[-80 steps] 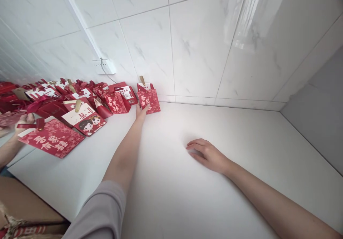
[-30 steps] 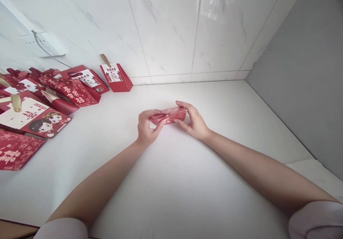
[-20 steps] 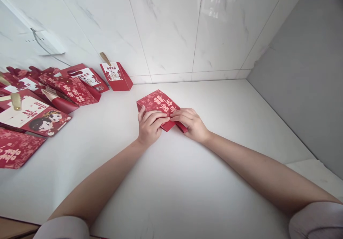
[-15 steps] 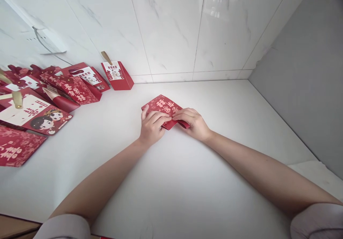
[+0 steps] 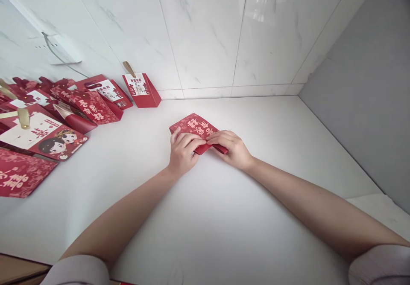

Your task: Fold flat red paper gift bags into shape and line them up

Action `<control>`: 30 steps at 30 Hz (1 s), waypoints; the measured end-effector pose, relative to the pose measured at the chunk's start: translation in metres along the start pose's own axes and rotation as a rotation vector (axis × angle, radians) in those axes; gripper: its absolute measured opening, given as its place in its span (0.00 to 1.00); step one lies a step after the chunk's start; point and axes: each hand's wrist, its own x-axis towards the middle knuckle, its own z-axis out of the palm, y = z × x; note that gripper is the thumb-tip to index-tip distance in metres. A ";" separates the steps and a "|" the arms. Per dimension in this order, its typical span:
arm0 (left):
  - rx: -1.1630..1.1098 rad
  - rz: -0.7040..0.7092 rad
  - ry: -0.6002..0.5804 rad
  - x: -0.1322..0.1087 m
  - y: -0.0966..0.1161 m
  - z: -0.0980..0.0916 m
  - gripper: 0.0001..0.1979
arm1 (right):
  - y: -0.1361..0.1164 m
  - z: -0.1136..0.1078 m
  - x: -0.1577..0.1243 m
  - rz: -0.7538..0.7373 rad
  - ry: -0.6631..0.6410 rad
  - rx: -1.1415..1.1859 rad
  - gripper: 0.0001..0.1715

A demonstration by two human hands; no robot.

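A red paper gift box (image 5: 196, 123) with pale gold Chinese lettering lies tilted on the white table. My left hand (image 5: 184, 150) is closed on its near left side, fingers bent over the top and thumb side hidden below. My right hand (image 5: 233, 148) grips the near right end, where a red flap curls under the fingers. The fingertips of both hands almost meet along the near edge. Part of the box is hidden behind my fingers.
On the left stand several finished-looking red gift boxes (image 5: 92, 106) with ribbon handles. One upright box (image 5: 141, 91) with a gold ribbon stands by the tiled wall (image 5: 208, 33). A cable (image 5: 57, 54) hangs from a wall socket. Brown cardboard (image 5: 22, 270) shows at the lower left.
Both hands keep nearly the same hold on the box. The whole view has shifted very slightly, with the surroundings a little further right.
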 end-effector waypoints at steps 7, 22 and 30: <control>-0.015 -0.007 0.003 -0.001 -0.001 0.001 0.04 | 0.000 -0.002 0.000 -0.065 0.008 -0.041 0.09; 0.029 0.077 0.057 0.002 0.004 -0.003 0.07 | -0.006 -0.001 -0.001 -0.224 0.021 -0.149 0.16; 0.016 0.109 0.041 0.001 0.003 -0.003 0.07 | -0.006 -0.001 -0.001 -0.222 0.007 -0.155 0.15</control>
